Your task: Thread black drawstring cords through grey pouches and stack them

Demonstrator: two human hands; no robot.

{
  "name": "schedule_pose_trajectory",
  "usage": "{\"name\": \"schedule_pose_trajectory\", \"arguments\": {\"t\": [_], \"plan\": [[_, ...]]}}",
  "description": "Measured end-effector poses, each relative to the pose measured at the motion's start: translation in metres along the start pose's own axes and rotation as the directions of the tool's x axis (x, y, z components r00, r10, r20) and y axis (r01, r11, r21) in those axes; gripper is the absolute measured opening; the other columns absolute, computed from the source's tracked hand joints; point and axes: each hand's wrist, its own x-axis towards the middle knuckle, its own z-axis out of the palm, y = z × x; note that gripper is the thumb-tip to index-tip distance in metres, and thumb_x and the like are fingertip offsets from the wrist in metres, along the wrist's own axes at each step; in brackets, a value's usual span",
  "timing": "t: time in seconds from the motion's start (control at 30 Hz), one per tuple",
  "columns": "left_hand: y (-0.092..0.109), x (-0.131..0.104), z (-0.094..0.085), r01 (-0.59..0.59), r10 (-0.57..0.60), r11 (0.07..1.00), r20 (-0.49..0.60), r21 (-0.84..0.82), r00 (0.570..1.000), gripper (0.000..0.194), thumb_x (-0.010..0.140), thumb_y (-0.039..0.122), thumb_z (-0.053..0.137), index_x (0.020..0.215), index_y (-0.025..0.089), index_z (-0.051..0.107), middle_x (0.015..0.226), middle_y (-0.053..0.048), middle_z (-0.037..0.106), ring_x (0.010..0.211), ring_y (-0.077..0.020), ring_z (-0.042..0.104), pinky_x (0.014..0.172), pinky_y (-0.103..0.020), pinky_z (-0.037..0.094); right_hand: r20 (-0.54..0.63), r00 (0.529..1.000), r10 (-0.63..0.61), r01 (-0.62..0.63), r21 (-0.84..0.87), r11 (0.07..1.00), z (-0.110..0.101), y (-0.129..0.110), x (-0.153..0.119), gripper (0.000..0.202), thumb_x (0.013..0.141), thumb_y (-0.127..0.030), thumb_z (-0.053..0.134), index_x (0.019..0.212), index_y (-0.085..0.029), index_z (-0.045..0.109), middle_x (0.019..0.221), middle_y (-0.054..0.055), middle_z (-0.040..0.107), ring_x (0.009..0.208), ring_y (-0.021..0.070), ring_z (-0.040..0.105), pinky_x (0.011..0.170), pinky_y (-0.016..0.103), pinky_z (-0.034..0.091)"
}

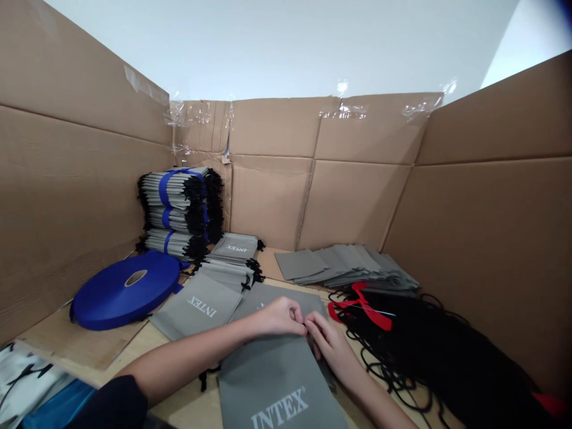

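A grey drawstring pouch [277, 372] printed INTEX lies before me, its top edge up at my fingers. My left hand [279, 317] is closed in a pinch at the pouch's top edge, close to its right corner. Fingertips nearly touching it, my right hand [328, 342] pinches at the same corner. A small dark bit, perhaps cord, shows between the fingertips; most of it is hidden. Another grey INTEX pouch [286, 293] lies flat just behind my hands, partly covered by them.
Left stand a blue ribbon roll [107, 292] and blue-tied pouch bundles [174, 190]. Finished-looking pouches [232, 271] are stacked mid-table beside a loose INTEX pouch [196, 304]. Right are grey pouch pieces [339, 265], red-handled scissors [366, 307] and black cords [429, 345]. Cardboard walls [357, 196] enclose the table.
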Motion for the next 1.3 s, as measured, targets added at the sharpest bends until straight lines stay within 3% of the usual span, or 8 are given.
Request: {"name": "schedule_pose_trajectory", "arguments": {"t": [0.17, 0.33, 0.47, 0.6, 0.77, 0.97, 1.17, 1.3], "plan": [[-0.003, 0.001, 0.001, 0.032, -0.031, 0.999, 0.041, -0.032, 0.999, 0.021, 0.062, 0.027, 0.061, 0.075, 0.015, 0.051, 0.059, 0.004, 0.052, 0.051, -0.0086, 0.043, 0.048, -0.019, 0.029, -0.044, 0.999, -0.003, -0.003, -0.153, 0.988, 0.002, 0.018, 0.002, 0.030, 0.091, -0.045, 0.028, 0.079, -0.023, 0.044, 0.051, -0.005, 0.046, 0.043, 0.0121, 0.044, 0.046, 0.022, 0.032], [-0.002, -0.004, 0.004, -0.041, 0.057, 0.954, -0.046, 0.296, 0.997, 0.027, 0.074, 0.036, 0.051, 0.071, 0.011, 0.062, 0.053, 0.004, 0.048, 0.051, -0.0092, 0.038, 0.048, -0.021, 0.025, -0.126, 0.991, -0.035, 0.006, -0.221, 0.975, 0.004, 0.026, 0.005, 0.028, 0.090, -0.043, 0.030, 0.078, -0.023, 0.044, 0.055, -0.003, 0.048, 0.048, 0.0135, 0.048, 0.049, 0.023, 0.035], [0.005, -0.009, 0.010, -0.136, 0.219, 0.890, -0.146, 0.435, 0.965, 0.029, 0.079, 0.033, 0.046, 0.082, 0.013, 0.067, 0.069, -0.002, 0.063, 0.062, -0.0133, 0.051, 0.055, -0.021, 0.032, -0.209, 0.975, -0.081, 0.033, -0.227, 0.973, 0.001, 0.022, 0.006, 0.027, 0.088, -0.043, 0.035, 0.076, -0.022, 0.046, 0.057, -0.002, 0.049, 0.050, 0.0134, 0.047, 0.051, 0.023, 0.036], [0.010, -0.015, 0.013, -0.159, 0.318, 0.809, -0.194, 0.566, 0.928, 0.027, 0.081, 0.032, 0.046, 0.092, 0.017, 0.066, 0.080, -0.004, 0.068, 0.067, -0.0162, 0.058, 0.060, -0.023, 0.038, -0.237, 0.968, -0.082, 0.052, -0.132, 0.990, -0.002, 0.015, 0.004, 0.026, 0.086, -0.044, 0.040, 0.081, -0.021, 0.050, 0.054, -0.003, 0.046, 0.048, 0.0131, 0.045, 0.048, 0.023, 0.034], [0.015, -0.019, 0.009, -0.132, 0.352, 0.743, -0.215, 0.656, 0.911, 0.024, 0.082, 0.031, 0.047, 0.090, 0.017, 0.064, 0.083, -0.007, 0.068, 0.076, -0.0194, 0.060, 0.066, -0.024, 0.041, -0.246, 0.966, -0.076, 0.073, -0.021, 0.997, -0.002, 0.009, 0.002, 0.024, 0.085, -0.042, 0.046, 0.093, -0.020, 0.052, 0.056, -0.003, 0.049, 0.053, 0.0135, 0.047, 0.050, 0.023, 0.034], [0.011, -0.013, 0.008, -0.197, 0.417, 0.741, -0.211, 0.642, 0.884, 0.019, 0.080, 0.028, 0.049, 0.081, 0.016, 0.064, 0.073, -0.003, 0.064, 0.066, -0.0144, 0.055, 0.062, -0.022, 0.039, -0.239, 0.968, 0.080, -0.019, 0.248, 0.969, 0.002, 0.016, 0.006, 0.029, 0.080, -0.047, 0.052, 0.090, -0.021, 0.044, 0.048, -0.008, 0.040, 0.043, 0.0095, 0.035, 0.043, 0.021, 0.025], [0.007, -0.009, 0.005, -0.287, 0.430, 0.773, -0.135, 0.566, 0.893, 0.021, 0.082, 0.028, 0.046, 0.082, 0.015, 0.062, 0.068, 0.000, 0.060, 0.060, -0.0106, 0.049, 0.056, -0.020, 0.034, -0.153, 0.986, 0.064, -0.004, 0.361, 0.933, 0.003, 0.018, 0.006, 0.033, 0.079, -0.050, 0.054, 0.088, -0.022, 0.040, 0.051, -0.009, 0.037, 0.045, 0.0081, 0.033, 0.044, 0.019, 0.023], [0.008, -0.010, 0.005, -0.294, 0.424, 0.773, -0.112, 0.562, 0.899, 0.021, 0.082, 0.028, 0.045, 0.082, 0.015, 0.061, 0.067, 0.000, 0.059, 0.059, -0.0108, 0.048, 0.055, -0.020, 0.032, -0.158, 0.982, 0.103, -0.026, 0.426, 0.905, 0.006, 0.013, 0.003, 0.036, 0.076, -0.054, 0.055, 0.085, -0.022, 0.039, 0.049, -0.009, 0.037, 0.042, 0.0076, 0.032, 0.042, 0.019, 0.022]]}}
